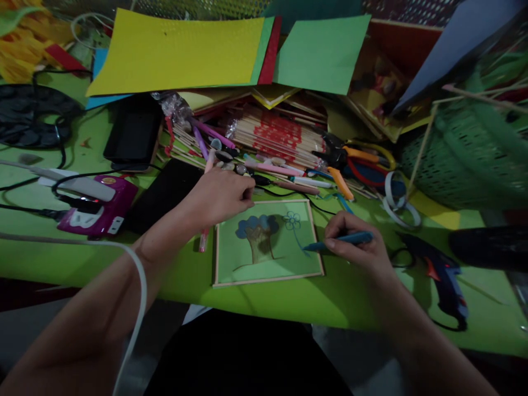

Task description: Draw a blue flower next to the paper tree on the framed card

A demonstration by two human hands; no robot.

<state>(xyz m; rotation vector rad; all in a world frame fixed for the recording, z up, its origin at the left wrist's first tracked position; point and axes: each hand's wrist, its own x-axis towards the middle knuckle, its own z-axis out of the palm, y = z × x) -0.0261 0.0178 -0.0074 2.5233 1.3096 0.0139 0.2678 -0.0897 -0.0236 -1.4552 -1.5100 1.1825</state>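
A small framed picture (231,267) lies on the green table, showing a blue-topped tree and a blue flower outline. My right hand (357,242) is closed on a blue pen (350,240), its tip touching the picture near the flower stem. My left hand (223,193) rests at the picture's upper left corner, fingers curled together, beside a heap of pens (272,170). What the left fingers pinch, if anything, is hidden.
Wooden sticks in a packet (272,135), orange-handled pliers (350,159), tape rings (396,201) and a blue glue gun (443,275) lie around. Coloured paper sheets (177,52) are at the back, a green basket (466,154) right, a magenta power strip (99,212) left.
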